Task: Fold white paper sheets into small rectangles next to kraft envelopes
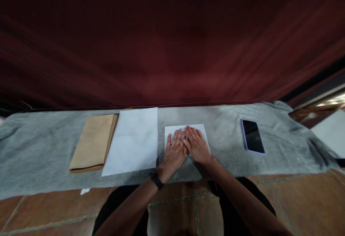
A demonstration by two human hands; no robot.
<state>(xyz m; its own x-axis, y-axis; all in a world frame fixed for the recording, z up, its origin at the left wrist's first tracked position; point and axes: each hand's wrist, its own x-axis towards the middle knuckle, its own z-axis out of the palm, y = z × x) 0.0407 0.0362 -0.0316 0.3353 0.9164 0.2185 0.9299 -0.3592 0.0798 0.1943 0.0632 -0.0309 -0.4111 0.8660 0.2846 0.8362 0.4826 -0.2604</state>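
A small white sheet of paper (168,130), perhaps folded, lies on the grey cloth. Flat on its left half rests my left hand (174,150), fingers stretched out and pointing away from me. My right hand (197,145) presses flat on the right half, its fingers also extended. The two hands meet near the middle of the paper, thumbs close together, and cover much of it. To the left lies a stack of larger white paper (132,140), apart from my hands.
Brown envelopes (93,140) are stacked left of the white paper. A phone (252,136) in a pale purple case lies to the right on the grey cloth (226,121). A dark red curtain (172,49) hangs behind. A white scrap (85,191) is on the tiled floor (175,212).
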